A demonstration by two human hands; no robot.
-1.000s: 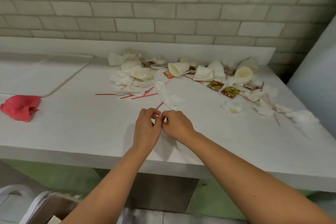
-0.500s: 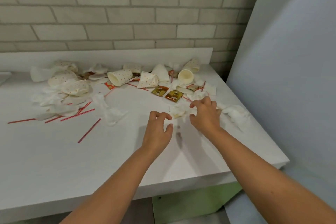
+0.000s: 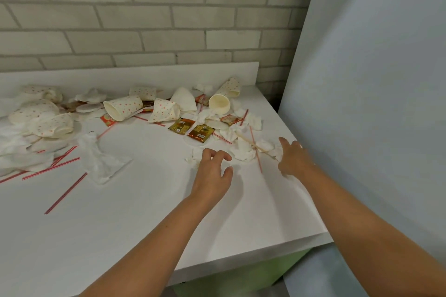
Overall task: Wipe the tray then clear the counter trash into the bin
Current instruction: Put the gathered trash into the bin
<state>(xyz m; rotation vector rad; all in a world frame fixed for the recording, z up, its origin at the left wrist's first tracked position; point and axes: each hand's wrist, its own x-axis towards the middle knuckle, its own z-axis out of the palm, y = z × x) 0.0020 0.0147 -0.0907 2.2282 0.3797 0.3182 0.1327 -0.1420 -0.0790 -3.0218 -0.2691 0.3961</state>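
Trash covers the back of the white counter (image 3: 144,212): dotted paper cups (image 3: 123,109), crumpled white napkins (image 3: 101,159), red straws (image 3: 65,193) and brown sauce packets (image 3: 200,132). My left hand (image 3: 213,172) hovers just above the counter with fingers loosely curled, holding nothing, next to small napkin scraps (image 3: 193,158). My right hand (image 3: 293,159) reaches to the counter's right edge, fingers spread over a crumpled napkin (image 3: 243,152) and a wooden stick (image 3: 255,146). The tray and the bin are out of view.
A pale wall panel (image 3: 374,103) stands close along the counter's right side. A brick wall (image 3: 144,19) and a low white backsplash (image 3: 135,77) close the back. The counter's front edge (image 3: 241,258) runs below my forearms.
My view has swung right, leaving the red cloth and tray behind. My hands, joined together a second ago, have parted; the right one has reached further right to the napkins near the edge.
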